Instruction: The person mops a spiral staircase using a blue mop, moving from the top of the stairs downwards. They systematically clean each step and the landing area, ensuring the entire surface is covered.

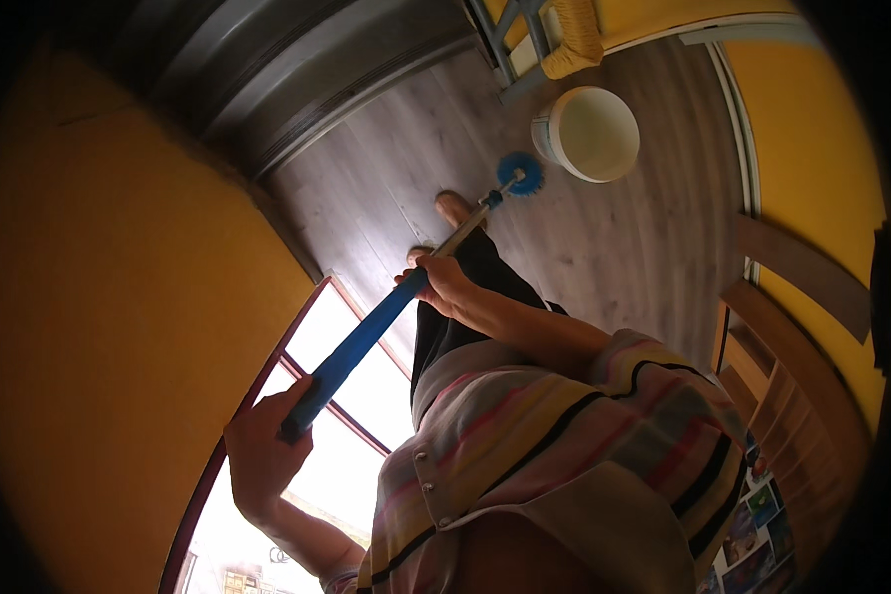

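Note:
A long-handled scrub brush slants across the view, its blue upper pole (351,351) nearest me and a metal lower shaft beyond. My left hand (267,445) is closed round the top end of the pole. Further down, my right hand (444,284) grips it where the blue part meets the metal. The round blue brush head (521,174) rests on the wood-look floor, just past my feet (453,208). Right beside the brush head stands a white bucket (594,134); its inside looks pale, and I cannot tell whether it holds water.
Dark stairs (267,74) rise at the far left. A yellow cloth (572,40) hangs on a grey metal frame (510,59) past the bucket. Yellow walls (99,327) flank the floor (653,238). A bright glazed door (342,421) is at near left, wooden furniture (792,376) at right.

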`<action>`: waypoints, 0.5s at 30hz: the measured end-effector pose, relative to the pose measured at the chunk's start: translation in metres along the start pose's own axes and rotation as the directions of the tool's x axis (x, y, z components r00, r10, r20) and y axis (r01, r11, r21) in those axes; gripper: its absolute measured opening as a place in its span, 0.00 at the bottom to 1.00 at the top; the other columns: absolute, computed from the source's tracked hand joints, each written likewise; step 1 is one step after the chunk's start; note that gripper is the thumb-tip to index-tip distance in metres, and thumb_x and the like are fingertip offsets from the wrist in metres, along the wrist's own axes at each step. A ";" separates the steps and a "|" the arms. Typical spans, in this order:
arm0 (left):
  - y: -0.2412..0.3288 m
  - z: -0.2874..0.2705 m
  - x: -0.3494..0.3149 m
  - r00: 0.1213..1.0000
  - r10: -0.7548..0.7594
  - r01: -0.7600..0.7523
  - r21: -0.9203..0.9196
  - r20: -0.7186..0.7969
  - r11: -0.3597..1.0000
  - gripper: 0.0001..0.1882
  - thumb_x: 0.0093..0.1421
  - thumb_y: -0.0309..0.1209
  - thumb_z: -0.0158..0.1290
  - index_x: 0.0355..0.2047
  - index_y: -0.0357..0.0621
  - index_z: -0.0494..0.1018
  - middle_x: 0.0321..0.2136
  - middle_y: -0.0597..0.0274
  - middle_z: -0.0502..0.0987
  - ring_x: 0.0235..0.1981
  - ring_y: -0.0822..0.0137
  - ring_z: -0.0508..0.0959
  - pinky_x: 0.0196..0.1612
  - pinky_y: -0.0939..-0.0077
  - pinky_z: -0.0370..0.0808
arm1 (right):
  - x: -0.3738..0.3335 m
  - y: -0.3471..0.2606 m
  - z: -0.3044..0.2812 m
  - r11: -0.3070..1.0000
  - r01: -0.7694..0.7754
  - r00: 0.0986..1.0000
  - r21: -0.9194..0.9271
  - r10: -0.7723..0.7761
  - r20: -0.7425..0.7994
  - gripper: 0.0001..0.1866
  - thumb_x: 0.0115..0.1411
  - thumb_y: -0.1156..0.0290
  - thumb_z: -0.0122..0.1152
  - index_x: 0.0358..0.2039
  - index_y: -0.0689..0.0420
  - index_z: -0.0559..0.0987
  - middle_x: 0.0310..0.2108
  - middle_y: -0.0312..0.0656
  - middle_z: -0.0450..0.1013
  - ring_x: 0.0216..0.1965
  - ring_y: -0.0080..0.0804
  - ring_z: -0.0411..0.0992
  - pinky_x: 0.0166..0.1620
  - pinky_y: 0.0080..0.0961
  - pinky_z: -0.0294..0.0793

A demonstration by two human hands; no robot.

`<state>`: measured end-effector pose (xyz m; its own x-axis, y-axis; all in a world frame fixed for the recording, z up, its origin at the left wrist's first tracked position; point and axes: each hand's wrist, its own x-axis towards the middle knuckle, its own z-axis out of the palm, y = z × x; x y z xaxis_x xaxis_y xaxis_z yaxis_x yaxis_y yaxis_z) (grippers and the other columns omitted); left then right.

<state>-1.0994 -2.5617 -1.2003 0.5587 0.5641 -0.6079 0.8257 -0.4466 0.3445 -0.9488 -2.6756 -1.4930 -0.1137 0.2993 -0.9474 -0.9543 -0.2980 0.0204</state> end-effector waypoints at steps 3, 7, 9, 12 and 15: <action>-0.008 0.007 -0.016 0.999 -0.029 0.027 -0.044 -0.037 0.999 0.26 0.42 0.21 0.58 0.45 0.46 0.73 0.27 0.57 0.78 0.22 0.68 0.78 0.27 0.81 0.75 | -0.007 -0.001 0.020 0.993 0.013 1.000 -0.120 -0.011 0.015 0.08 0.59 0.72 0.44 0.34 0.65 0.67 0.29 0.48 0.69 0.32 0.39 0.76 0.39 0.35 0.77; -0.028 0.028 -0.028 0.990 -0.025 0.012 -0.095 -0.136 0.995 0.26 0.43 0.21 0.58 0.47 0.42 0.72 0.29 0.55 0.78 0.26 0.66 0.80 0.29 0.78 0.77 | 0.026 0.004 0.039 0.966 0.116 0.992 -0.233 -0.100 0.079 0.08 0.58 0.73 0.47 0.30 0.67 0.68 0.25 0.48 0.71 0.26 0.41 0.76 0.32 0.35 0.79; -0.034 0.046 -0.024 0.982 -0.043 0.010 -0.176 -0.181 0.984 0.26 0.43 0.20 0.57 0.47 0.41 0.72 0.30 0.53 0.78 0.28 0.63 0.80 0.30 0.75 0.77 | 0.045 -0.003 0.043 0.933 0.188 0.982 -0.307 -0.177 0.064 0.09 0.57 0.73 0.49 0.28 0.68 0.69 0.23 0.49 0.71 0.24 0.40 0.76 0.27 0.33 0.79; -0.047 0.090 -0.004 0.970 -0.138 0.067 -0.327 -0.201 0.943 0.26 0.44 0.20 0.56 0.47 0.40 0.71 0.32 0.51 0.78 0.32 0.61 0.80 0.34 0.76 0.77 | 0.091 -0.018 0.046 0.856 0.280 0.949 -0.434 -0.315 -0.008 0.10 0.53 0.75 0.51 0.19 0.70 0.71 0.19 0.52 0.72 0.19 0.41 0.75 0.17 0.30 0.76; -0.049 0.121 0.019 0.965 -0.231 0.151 -0.458 -0.124 0.876 0.26 0.46 0.22 0.56 0.50 0.42 0.69 0.36 0.49 0.77 0.35 0.58 0.80 0.37 0.75 0.76 | 0.161 -0.038 0.028 0.579 0.365 0.888 -0.729 -0.452 0.086 0.14 0.49 0.70 0.53 0.16 0.69 0.75 0.16 0.55 0.73 0.17 0.42 0.75 0.16 0.30 0.75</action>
